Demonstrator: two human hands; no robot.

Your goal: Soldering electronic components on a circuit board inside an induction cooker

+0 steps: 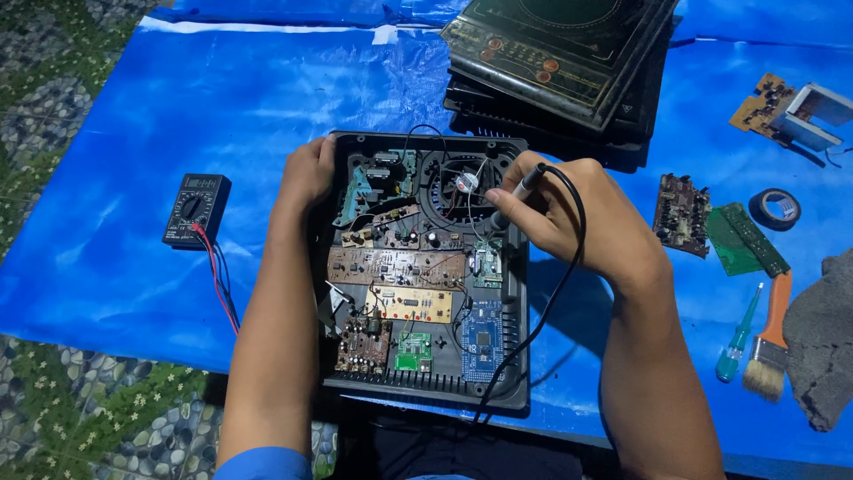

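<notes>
The right hand (569, 209) grips a probe (515, 197) pen-style over crowded circuit boards (404, 267); a slip could bridge neighbouring contacts. The left hand (306, 173) clasps the black casing (515, 356) rim, steadying it.

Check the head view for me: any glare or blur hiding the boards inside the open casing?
Head view: sharp on the open casing and its circuit boards; sheen on the blue tarp only; right hand with the soldering iron shadows the tarp beside it; the corners are dimmer.
</notes>
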